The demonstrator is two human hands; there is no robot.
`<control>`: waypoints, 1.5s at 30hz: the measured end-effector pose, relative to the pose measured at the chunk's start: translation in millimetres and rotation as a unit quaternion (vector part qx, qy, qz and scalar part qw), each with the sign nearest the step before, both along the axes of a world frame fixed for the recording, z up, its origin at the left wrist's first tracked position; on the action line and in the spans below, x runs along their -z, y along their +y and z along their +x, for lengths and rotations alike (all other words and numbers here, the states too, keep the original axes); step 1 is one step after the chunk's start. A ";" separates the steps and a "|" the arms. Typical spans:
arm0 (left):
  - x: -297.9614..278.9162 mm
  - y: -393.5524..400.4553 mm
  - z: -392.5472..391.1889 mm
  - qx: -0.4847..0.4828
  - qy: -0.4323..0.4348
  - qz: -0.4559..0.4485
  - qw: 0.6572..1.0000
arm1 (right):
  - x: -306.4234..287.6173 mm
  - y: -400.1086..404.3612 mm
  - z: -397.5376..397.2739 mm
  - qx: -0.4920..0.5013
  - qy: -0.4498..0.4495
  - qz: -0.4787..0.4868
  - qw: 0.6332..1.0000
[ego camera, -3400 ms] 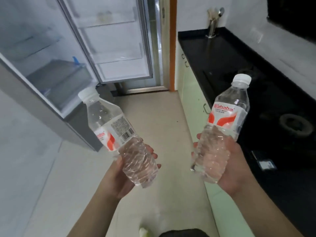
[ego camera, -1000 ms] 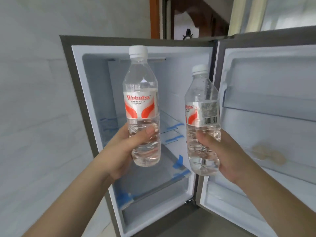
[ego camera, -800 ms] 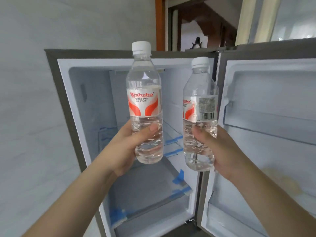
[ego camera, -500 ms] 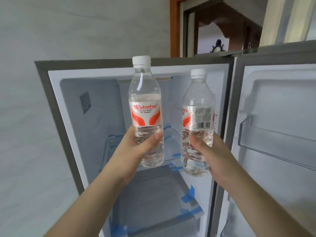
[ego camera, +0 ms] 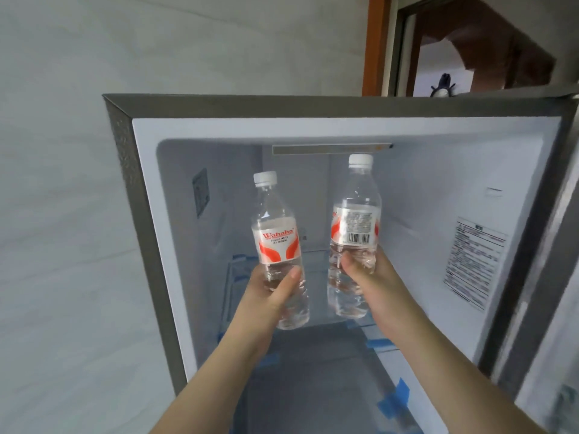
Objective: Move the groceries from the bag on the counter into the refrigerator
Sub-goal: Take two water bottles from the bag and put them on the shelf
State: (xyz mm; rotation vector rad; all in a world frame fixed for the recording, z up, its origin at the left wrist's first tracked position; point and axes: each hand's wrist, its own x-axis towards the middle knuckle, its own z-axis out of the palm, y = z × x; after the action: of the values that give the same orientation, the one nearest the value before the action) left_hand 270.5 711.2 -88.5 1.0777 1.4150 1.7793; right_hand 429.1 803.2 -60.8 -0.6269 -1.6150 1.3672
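Frame centre: my left hand (ego camera: 272, 295) grips one water bottle (ego camera: 279, 261), my right hand (ego camera: 372, 283) another (ego camera: 353, 245), inside the refrigerator (ego camera: 141, 245); setting both together risks toppling.

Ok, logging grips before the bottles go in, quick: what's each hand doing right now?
Left hand: closed around the lower half of the left water bottle, held upright.
Right hand: closed around the right water bottle, also upright.

Pale grey wall (ego camera: 78, 183) on the left, orange-brown door frame (ego camera: 374, 45) up top, dim room past the doorway (ego camera: 470, 48).
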 end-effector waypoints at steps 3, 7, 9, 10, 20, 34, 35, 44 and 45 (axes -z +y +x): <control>4.9 24.0 -18.6 0.005 0.006 -0.014 1.000 | 7.1 12.5 -15.2 -0.009 -0.018 0.004 1.000; 9.9 52.1 -38.2 -0.007 -0.006 -0.006 1.000 | 22.8 28.8 -22.0 0.003 -0.012 -0.005 1.000; 14.6 63.7 -42.5 -0.009 -0.021 -0.003 1.000 | 28.8 39.4 -24.2 0.021 -0.012 -0.015 1.000; 17.3 69.6 -42.6 -0.020 -0.017 -0.007 1.000 | 31.0 45.1 -25.9 0.026 -0.013 -0.022 0.999; 41.2 125.8 -44.3 -0.099 0.012 -0.060 0.993 | 60.3 110.1 -39.6 0.029 -0.070 -0.040 0.996; 49.5 167.6 -56.2 -0.141 0.009 -0.082 0.987 | 88.3 166.3 -90.2 0.081 -0.052 -0.052 0.994; 48.8 168.7 -56.4 -0.143 0.014 -0.085 0.986 | 88.5 169.0 -94.1 0.084 -0.057 -0.048 0.994; 55.6 181.7 -63.8 -0.180 0.080 -0.096 0.976 | 91.2 190.2 -120.3 0.107 -0.079 -0.012 0.991; 56.9 184.6 -64.6 -0.186 0.083 -0.098 0.974 | 91.2 190.5 -121.6 0.112 -0.084 -0.006 0.990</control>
State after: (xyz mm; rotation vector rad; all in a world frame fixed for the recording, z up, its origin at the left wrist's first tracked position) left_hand 205.9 895.8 -145.4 0.9197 1.9560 1.7790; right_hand 307.4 993.7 -152.0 -0.9217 -1.6141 1.1850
